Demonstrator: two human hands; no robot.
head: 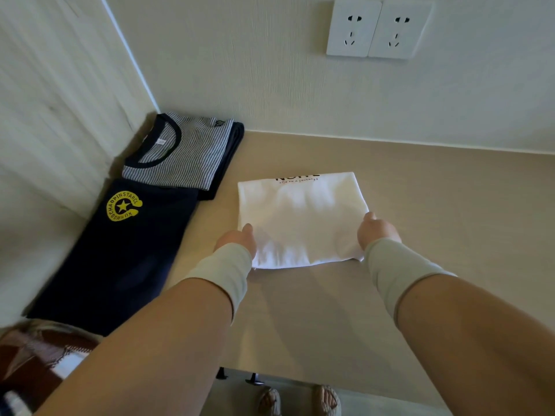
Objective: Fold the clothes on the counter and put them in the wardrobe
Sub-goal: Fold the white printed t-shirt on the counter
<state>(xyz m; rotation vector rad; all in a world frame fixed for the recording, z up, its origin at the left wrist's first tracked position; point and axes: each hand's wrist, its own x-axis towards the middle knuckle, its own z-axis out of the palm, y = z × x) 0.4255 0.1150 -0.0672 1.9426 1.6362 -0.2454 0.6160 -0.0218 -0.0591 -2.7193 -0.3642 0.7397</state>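
A folded white T-shirt [300, 214] with dark lettering at its far edge lies on the beige counter [420, 205]. My left hand [237, 238] grips its near left corner, thumb on top. My right hand [377, 229] grips its near right corner the same way. The fingers of both hands are hidden under the cloth. A folded navy shirt [120, 259] with a yellow star badge lies at the counter's left. Behind it, a folded striped shirt [183, 151] rests on a dark folded garment [231, 154] in the corner.
Walls close the counter on the left and at the back, with two white sockets [378, 28] high on the back wall. A brown patterned cloth [36, 361] shows at the lower left. My feet in sandals [300, 400] stand below the counter's front edge.
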